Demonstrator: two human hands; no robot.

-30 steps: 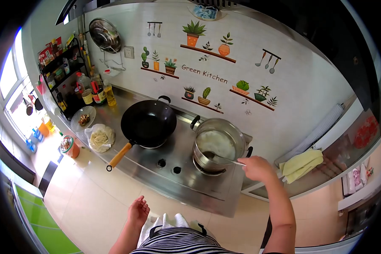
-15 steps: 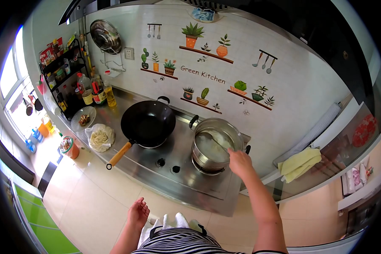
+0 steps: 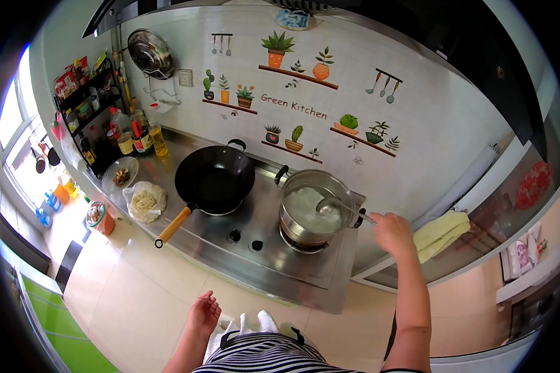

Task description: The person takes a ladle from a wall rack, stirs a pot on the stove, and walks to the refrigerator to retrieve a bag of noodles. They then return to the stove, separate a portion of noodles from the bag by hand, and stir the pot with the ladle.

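Note:
My right hand point(image 3: 393, 234) is closed on the handle of a metal ladle point(image 3: 328, 206), to the right of the steel pot. The ladle's bowl rests in the cloudy liquid inside the steel pot point(image 3: 297, 233), which stands on the right burner. My left hand point(image 3: 205, 311) hangs low in front of the counter, near my striped top, with its fingers loosely curled and apart, holding nothing. On the left burner sits an empty black wok point(image 3: 214, 180), its wooden handle pointing toward the front left.
A bag of noodles point(image 3: 145, 202) and a glass plate of food point(image 3: 120, 174) lie on the counter's left. Behind them stand bottles point(image 3: 158, 140) and a black spice rack point(image 3: 87, 118). A yellow-green cloth point(image 3: 440, 235) hangs at the right.
My right hand has moved right, away from the pot's rim, and the ladle's bowl has shifted right within the liquid. The view has turned slightly. My left hand stays low.

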